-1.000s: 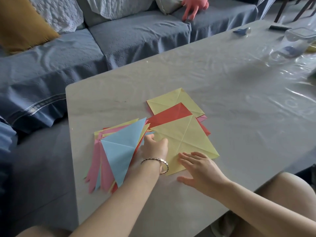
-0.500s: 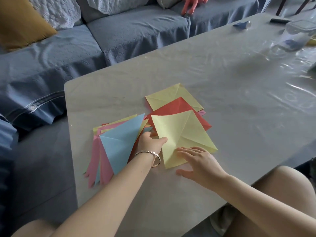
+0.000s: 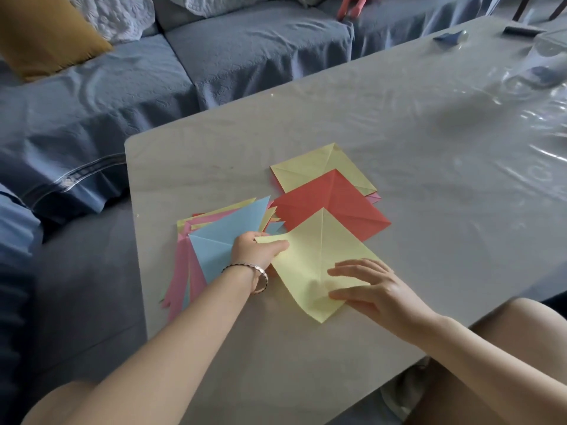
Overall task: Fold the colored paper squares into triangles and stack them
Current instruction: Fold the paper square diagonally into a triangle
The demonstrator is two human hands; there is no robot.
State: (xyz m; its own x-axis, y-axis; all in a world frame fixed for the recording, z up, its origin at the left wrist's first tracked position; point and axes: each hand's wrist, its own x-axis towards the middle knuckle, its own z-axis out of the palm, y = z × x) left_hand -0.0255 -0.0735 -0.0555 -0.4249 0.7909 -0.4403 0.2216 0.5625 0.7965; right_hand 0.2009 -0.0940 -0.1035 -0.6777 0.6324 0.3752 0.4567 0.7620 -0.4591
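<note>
A creased yellow paper square (image 3: 319,259) lies near the table's front edge. My left hand (image 3: 256,250) pinches its left corner, which is lifted off the table. My right hand (image 3: 368,286) rests flat on its right side with fingers spread. Behind it lie a red square (image 3: 334,200) and another yellow square (image 3: 319,167), overlapping. To the left is a fanned stack of folded triangles with a blue triangle (image 3: 224,240) on top and pink (image 3: 181,271) and yellow ones under it.
The grey table (image 3: 399,124) has a glossy plastic cover. A clear container (image 3: 552,47) and small blue items (image 3: 449,36) sit at the far right. A blue sofa (image 3: 92,96) with a mustard cushion (image 3: 40,29) runs along the left and back.
The front yellow square has slid toward me and turned, uncovering more of the red square. My left hand now pinches its left corner and lifts it; my right hand stays on it.
</note>
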